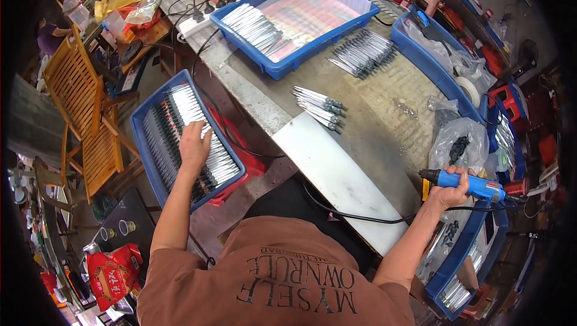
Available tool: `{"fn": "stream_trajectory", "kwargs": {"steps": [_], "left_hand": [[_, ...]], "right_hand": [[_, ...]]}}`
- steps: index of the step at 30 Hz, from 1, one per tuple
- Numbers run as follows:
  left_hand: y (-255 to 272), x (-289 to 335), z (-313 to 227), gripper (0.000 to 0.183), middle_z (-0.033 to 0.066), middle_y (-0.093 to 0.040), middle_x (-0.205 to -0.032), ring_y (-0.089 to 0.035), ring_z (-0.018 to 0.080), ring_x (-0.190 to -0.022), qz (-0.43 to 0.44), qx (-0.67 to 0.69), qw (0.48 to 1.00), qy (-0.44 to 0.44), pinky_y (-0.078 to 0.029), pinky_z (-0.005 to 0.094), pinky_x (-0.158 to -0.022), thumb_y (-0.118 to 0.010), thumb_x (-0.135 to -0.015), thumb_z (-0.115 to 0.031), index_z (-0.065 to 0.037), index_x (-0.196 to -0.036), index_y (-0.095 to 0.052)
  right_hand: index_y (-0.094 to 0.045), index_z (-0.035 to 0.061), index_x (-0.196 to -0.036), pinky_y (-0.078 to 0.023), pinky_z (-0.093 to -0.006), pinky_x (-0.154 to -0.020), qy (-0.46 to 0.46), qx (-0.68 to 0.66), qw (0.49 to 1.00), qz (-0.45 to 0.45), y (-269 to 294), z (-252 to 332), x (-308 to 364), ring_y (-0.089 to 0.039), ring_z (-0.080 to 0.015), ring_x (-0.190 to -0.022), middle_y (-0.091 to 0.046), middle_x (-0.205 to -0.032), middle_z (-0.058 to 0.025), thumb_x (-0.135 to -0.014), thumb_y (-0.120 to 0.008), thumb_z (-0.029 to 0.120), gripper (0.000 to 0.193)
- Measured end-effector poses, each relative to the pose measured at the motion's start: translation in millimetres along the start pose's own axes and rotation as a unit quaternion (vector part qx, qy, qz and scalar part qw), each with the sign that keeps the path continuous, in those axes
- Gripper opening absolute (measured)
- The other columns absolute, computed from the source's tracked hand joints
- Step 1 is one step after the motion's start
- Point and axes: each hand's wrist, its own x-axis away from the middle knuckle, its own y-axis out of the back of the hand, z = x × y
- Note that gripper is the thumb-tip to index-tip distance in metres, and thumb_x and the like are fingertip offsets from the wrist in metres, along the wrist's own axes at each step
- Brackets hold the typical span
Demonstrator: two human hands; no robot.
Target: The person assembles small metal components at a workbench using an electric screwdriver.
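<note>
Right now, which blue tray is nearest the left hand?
The blue tray left of the table, packed with rows of rods: the left hand is over it; others lie farther off.

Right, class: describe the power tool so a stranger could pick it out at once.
Find the big work table, then the clear plastic bag at its right side. Just below that bag in the picture, the person's right hand grips the power tool. Unlike the broad blue trays, it is a slim blue barrel with a black nose.
</note>
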Motion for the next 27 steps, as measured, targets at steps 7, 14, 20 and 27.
{"fn": "stream_trajectory", "kwargs": {"steps": [7,14,20,27], "left_hand": [[-12.8,-67.5,-150.2,0.021,0.0095,-0.053,-0.084,-0.049,0.0259,-0.081,0.117,0.223,0.934,-0.255,-0.041,0.0330,-0.070,-0.059,-0.066,-0.009,-0.006,-0.087,-0.053],[-50.0,-87.6,-205.8,0.013,0.0067,-0.047,-0.083,-0.045,0.0232,-0.083,0.215,0.143,0.890,-0.375,-0.039,0.0347,-0.068,-0.052,-0.069,-0.011,-0.009,-0.082,-0.052],[-56.4,-90.9,-206.2,0.015,0.0067,-0.047,-0.080,-0.045,0.0223,-0.082,0.221,0.152,0.877,-0.398,-0.037,0.0341,-0.069,-0.046,-0.072,-0.009,-0.007,-0.085,-0.050],[-48.0,-83.0,-204.8,0.019,0.0054,-0.047,-0.073,-0.046,0.0191,-0.074,0.079,0.125,0.879,-0.454,-0.038,0.0301,-0.066,-0.046,-0.068,-0.009,-0.006,-0.086,-0.049]], "right_hand": [[-0.041,0.0027,-0.093,-0.039,-0.0296,-0.050,-0.009,0.005,1.000,-0.020,-4.0,-0.6,1.3,-0.046,-0.0188,-0.051,-0.046,-0.063,-0.0073,-0.066,-0.051,0.007,0.029],[-0.040,0.0021,-0.094,-0.038,-0.0292,-0.047,-0.017,-0.007,1.000,-0.021,-5.5,1.4,2.4,-0.046,-0.0184,-0.051,-0.046,-0.062,-0.0075,-0.065,-0.051,0.007,0.031],[-0.040,0.0000,-0.093,-0.038,-0.0300,-0.047,-0.006,0.010,0.999,-0.031,-5.6,-0.9,0.6,-0.046,-0.0189,-0.050,-0.044,-0.061,-0.0081,-0.065,-0.051,0.008,0.031],[-0.040,-0.0007,-0.095,-0.040,-0.0310,-0.053,-0.019,-0.002,0.999,-0.027,5.0,-7.1,-3.4,-0.046,-0.0195,-0.053,-0.046,-0.065,-0.0092,-0.066,-0.054,0.008,0.033]]}}
